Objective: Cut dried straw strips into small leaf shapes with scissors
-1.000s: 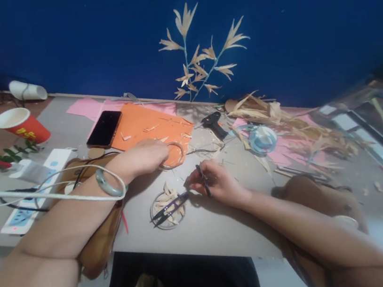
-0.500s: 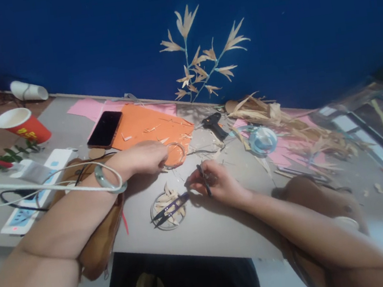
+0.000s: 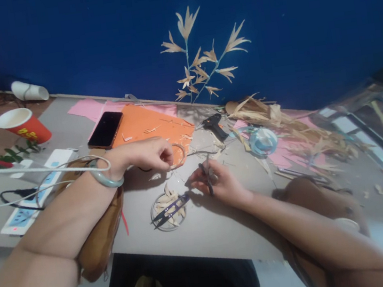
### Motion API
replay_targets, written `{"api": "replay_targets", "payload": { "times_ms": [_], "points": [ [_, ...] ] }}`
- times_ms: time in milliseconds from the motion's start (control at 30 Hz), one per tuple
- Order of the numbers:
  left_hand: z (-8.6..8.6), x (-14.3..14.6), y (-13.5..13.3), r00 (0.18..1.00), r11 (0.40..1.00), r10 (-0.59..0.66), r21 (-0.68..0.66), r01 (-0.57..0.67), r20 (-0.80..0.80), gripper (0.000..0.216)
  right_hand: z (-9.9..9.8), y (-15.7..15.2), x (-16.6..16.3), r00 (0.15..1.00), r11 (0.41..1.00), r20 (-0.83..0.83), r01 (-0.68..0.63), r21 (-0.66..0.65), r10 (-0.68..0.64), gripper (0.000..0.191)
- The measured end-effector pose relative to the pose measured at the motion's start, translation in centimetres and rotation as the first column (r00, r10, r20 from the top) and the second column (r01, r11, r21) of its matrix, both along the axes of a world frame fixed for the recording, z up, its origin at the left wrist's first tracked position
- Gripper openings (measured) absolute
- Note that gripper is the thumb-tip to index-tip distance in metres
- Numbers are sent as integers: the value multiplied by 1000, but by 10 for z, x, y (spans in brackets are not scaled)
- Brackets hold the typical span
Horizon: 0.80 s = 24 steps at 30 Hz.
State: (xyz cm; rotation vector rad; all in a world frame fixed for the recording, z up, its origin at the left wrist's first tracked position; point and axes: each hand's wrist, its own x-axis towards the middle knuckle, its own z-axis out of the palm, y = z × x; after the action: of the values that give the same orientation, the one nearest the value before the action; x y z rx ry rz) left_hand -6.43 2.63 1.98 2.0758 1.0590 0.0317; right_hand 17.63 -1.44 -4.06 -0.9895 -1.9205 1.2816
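Note:
My left hand is closed, its thumb and fingers pressed together over the table's middle. Whatever it pinches, if anything, is too small to make out. Just beside its fingertips lies a tan ring. My right hand is wrapped round small dark-handled scissors, whose blades are mostly hidden. Between me and both hands is a round clear dish with pale dried husk pieces. Black thread snips lie across that dish.
An orange sheet with scraps and a phone lie behind my left hand. White cables cross my left forearm near a power strip. A glue gun, tape roll and husks sit behind right. A husk-flower branch stands against the blue wall.
My left hand has drawn slightly up and turned, so its pinched thumb and fingers now show beside the ring. My right hand keeps its place, with the scissors tilted slightly differently.

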Motion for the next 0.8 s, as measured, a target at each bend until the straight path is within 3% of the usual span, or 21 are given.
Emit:
{"api": "replay_targets", "payload": {
  "times_ms": [267,500,800],
  "points": [
    [-14,14,-4,931,973,22,-221,63,364,14,-2,5,4,987,987,-115,99,-123,-114,35],
    [-20,11,-2,954,973,27,-228,44,299,10,-5,6,3,987,987,-119,94,-127,-110,35],
    [-17,10,-2,967,950,145,-302,-76,212,5,-6,4,3,990,988,-110,72,-138,-87,32]
  ]
}}
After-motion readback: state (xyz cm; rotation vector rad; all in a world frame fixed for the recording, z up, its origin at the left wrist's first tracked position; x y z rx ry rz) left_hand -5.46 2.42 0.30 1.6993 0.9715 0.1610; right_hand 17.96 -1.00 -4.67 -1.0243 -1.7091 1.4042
